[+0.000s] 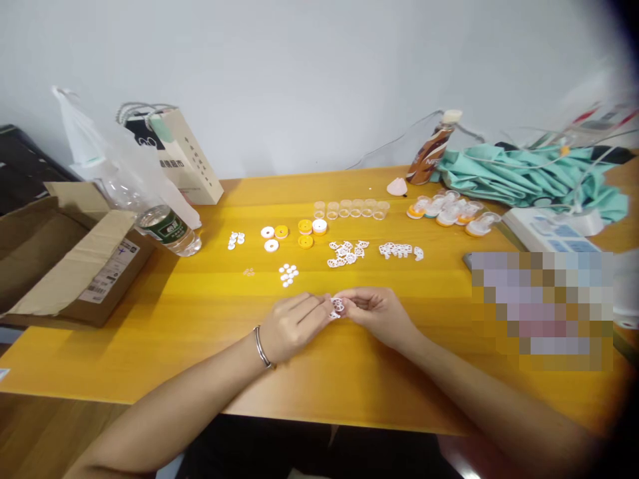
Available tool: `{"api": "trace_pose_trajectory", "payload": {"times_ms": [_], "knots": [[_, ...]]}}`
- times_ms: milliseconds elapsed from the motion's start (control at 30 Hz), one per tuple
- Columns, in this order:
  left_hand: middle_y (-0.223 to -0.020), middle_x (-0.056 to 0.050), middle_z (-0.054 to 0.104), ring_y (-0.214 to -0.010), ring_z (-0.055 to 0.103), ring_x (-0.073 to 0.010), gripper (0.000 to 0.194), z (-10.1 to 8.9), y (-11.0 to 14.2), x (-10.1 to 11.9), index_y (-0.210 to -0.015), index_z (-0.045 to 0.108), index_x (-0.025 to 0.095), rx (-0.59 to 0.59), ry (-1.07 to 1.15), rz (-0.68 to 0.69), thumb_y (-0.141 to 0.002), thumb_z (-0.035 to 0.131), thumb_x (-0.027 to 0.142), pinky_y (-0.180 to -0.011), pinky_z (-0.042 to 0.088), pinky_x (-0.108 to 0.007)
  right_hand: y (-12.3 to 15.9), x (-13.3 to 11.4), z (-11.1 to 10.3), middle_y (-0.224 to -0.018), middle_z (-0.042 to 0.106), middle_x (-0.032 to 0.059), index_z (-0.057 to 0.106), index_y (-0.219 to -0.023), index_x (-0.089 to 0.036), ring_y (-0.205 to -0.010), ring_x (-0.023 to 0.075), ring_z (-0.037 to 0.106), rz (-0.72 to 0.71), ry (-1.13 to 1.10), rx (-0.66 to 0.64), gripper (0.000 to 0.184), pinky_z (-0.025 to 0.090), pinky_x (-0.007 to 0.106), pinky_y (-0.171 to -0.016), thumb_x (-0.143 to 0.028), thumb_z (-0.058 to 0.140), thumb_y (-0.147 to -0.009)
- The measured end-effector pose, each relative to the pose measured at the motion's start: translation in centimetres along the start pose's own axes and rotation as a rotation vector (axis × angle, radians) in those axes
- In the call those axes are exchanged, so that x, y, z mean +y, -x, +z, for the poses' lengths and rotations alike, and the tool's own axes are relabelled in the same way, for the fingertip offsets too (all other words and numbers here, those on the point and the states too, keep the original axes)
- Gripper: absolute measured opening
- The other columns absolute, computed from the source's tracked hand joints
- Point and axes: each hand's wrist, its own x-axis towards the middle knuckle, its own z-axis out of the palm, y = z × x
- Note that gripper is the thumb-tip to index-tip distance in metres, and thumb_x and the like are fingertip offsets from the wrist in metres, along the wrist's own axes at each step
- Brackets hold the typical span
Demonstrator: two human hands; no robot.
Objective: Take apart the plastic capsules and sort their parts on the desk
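Between my two hands, low over the near part of the table, is a small white openwork plastic piece (337, 306). My left hand (294, 326), with a silver bracelet at the wrist, pinches it from the left. From the right, the thumb and finger of my right hand (377, 313) grip the same piece. Just beyond lies a loose pile of similar white openwork pieces (345, 253). A row of white toothed parts (397, 250) sits to its right. Small white discs (288, 274) lie beyond my left hand.
Yellow and white round caps (305, 242), clear cups (344, 211) and assembled orange-white parts (449, 211) stand farther back. A cardboard box (54, 266) and water bottle (170, 229) are left; a brown bottle (433, 150) and green umbrella (524, 176) are right. The table (200, 299) meets a wall behind.
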Motion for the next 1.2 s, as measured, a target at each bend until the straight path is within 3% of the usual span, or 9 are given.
{"api": "trace_pose_trajectory", "payload": {"times_ms": [267,467,667,833,933,1200], "knots": [[-0.099,-0.008,0.066,-0.089,0.062,-0.0138,0.028,0.1,-0.1,-0.6,-0.109,0.054,0.016,0.051,0.281,-0.198,-0.082,0.057,0.017,-0.08,0.053,-0.028,-0.3,-0.4,-0.4,-0.07,0.069,0.0011,0.069,-0.077,-0.018,-0.066,0.0132,0.064,0.033,-0.1,-0.04,0.019,0.053,0.027,-0.069,-0.034,0.061,-0.073],[-0.098,-0.009,0.065,-0.09,0.061,-0.0154,0.03,-0.1,-0.2,-0.8,-0.111,0.054,0.016,0.066,0.339,-0.278,-0.082,0.057,0.016,-0.082,0.05,-0.031,-0.6,0.1,-0.5,-0.068,0.068,0.0014,0.064,-0.071,-0.016,-0.061,0.0128,0.063,0.027,0.01,0.057,0.015,0.052,0.026,-0.063,-0.031,0.061,-0.071],[-0.101,-0.009,0.063,-0.094,0.059,-0.0153,0.031,-0.1,-0.1,-1.0,-0.113,0.053,0.016,0.06,0.344,-0.266,-0.082,0.056,0.015,-0.085,0.048,-0.031,-1.7,0.5,-3.0,-0.078,0.069,0.0048,0.067,-0.077,-0.017,-0.071,0.0166,0.063,-0.126,0.39,0.307,0.018,0.05,0.029,-0.068,-0.032,0.058,-0.074],[-0.101,-0.009,0.062,-0.094,0.059,-0.0153,0.031,0.0,0.0,-1.1,-0.113,0.052,0.017,0.046,0.331,-0.246,-0.083,0.055,0.015,-0.085,0.049,-0.031,-3.0,1.5,-6.7,-0.07,0.069,0.0052,0.068,-0.074,-0.017,-0.059,0.0164,0.061,-0.128,0.633,0.465,0.018,0.049,0.029,-0.058,-0.031,0.058,-0.072],[-0.103,-0.009,0.062,-0.095,0.058,-0.0155,0.031,0.0,0.0,-1.1,-0.114,0.052,0.017,0.04,0.327,-0.245,-0.083,0.054,0.016,-0.086,0.049,-0.032,-3.5,2.0,-7.4,-0.067,0.068,0.0046,0.066,-0.07,-0.017,-0.057,0.0159,0.061,-0.097,0.632,0.467,0.017,0.049,0.027,-0.055,-0.032,0.06,-0.07],[-0.104,-0.009,0.059,-0.096,0.057,-0.0159,0.034,0.1,0.0,-1.1,-0.118,0.05,0.019,0.026,0.358,-0.244,-0.084,0.052,0.016,-0.086,0.048,-0.032,-4.0,2.6,-6.9,-0.073,0.068,0.0053,0.062,-0.074,-0.017,-0.064,0.0163,0.064,-0.041,0.502,0.449,0.019,0.052,0.03,-0.063,-0.035,0.063,-0.068]]}}
